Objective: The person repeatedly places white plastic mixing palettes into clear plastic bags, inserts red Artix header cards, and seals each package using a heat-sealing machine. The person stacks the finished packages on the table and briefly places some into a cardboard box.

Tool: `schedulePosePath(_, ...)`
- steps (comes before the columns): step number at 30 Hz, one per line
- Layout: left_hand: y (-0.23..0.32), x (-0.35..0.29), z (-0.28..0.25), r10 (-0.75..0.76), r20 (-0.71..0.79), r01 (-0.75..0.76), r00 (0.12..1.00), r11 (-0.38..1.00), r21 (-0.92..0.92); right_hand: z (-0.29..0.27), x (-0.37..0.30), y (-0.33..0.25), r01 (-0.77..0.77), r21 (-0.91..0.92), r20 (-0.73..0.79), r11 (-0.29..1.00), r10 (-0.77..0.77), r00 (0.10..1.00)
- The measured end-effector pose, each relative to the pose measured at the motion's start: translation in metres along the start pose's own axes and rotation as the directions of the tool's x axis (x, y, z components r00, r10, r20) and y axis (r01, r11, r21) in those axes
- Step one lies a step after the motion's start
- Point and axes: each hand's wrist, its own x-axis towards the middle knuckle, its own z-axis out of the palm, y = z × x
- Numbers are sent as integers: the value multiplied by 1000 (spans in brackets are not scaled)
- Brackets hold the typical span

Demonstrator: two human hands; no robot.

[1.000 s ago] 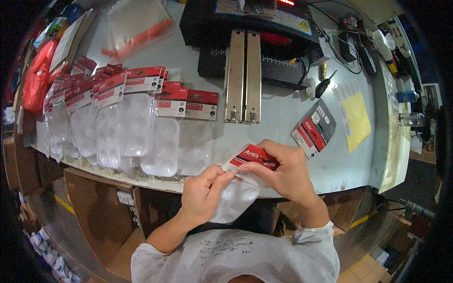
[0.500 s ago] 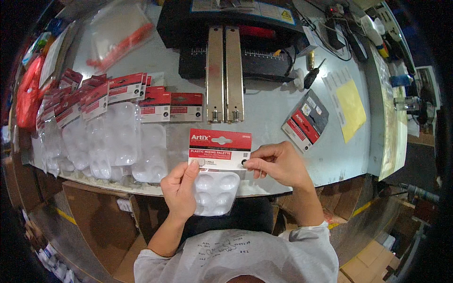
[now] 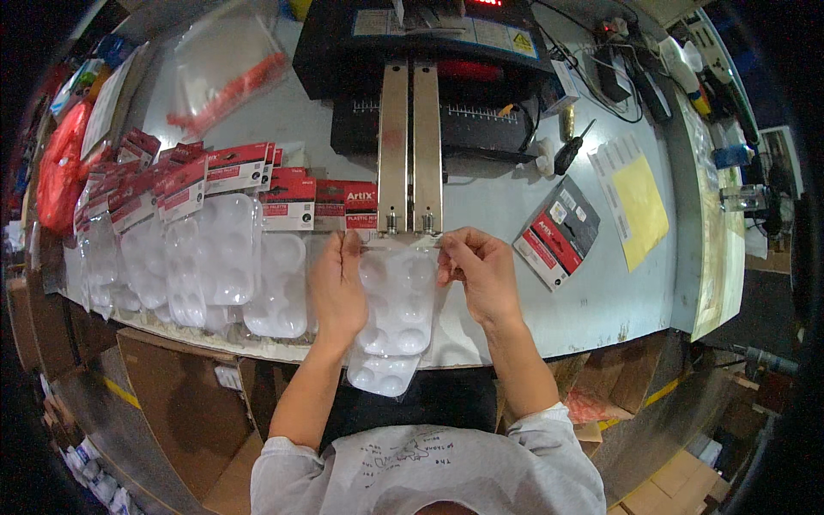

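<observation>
Compared with half a second ago, the red-and-white card (image 3: 361, 201) is now lying farther forward, with the two metal bars (image 3: 393, 146) hiding much of it; before, it was showing whole and clear of them; whether it is passing under the bars or between them, I cannot tell from here; below the card, the white palette (image 3: 397, 296) is now showing more fully between the hands, and a second palette end (image 3: 382, 374) is appearing below it, nearer the body.

The near edge of the bench (image 3: 566, 319) is running below both hands, and the second palette end is hanging past it; to the right of the right hand (image 3: 482, 268) I am seeing bare surface, as far as a black-and-red card (image 3: 558, 233); just beside the left hand (image 3: 337, 287), on its outer side, the packed palettes (image 3: 232, 249) are crowding the room.

The left hand is pinching the packet by its left edge, thumb on top; the right hand is pinching at the right edge, its fingers bent; the palette is lying between the two hands, and the bar ends are reaching just ahead of the fingertips.
</observation>
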Motion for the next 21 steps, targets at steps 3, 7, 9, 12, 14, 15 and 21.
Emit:
schedulePosePath(3,-8,4,1,-71,70,76,995,995,-70,-2,4,9,-16,-59,-49,998,13,999)
schedulePosePath(7,-25,-5,0,-32,84,41,996,993,-110,-9,4,1,25,-154,45,988,-18,999)
schedulePosePath(9,-27,-3,-20,99,123,-122,987,972,201,-22,5,-13,186,-471,-8,862,-215,977)
schedulePosePath(12,-13,13,-83,402,-38,-368,915,869,329,-79,6,-50,208,-959,25,193,-674,738)
schedulePosePath(14,5,27,-137,-98,-206,149,974,958,246,-116,4,-57,81,-994,110,-76,-605,789)
schedulePosePath(15,14,33,-149,16,-349,148,937,887,438,-130,5,-53,17,-998,46,-60,-511,858)
schedulePosePath(21,5,-24,-51,295,142,-312,945,677,667,-157,6,-31,31,-996,-3,78,-410,912)
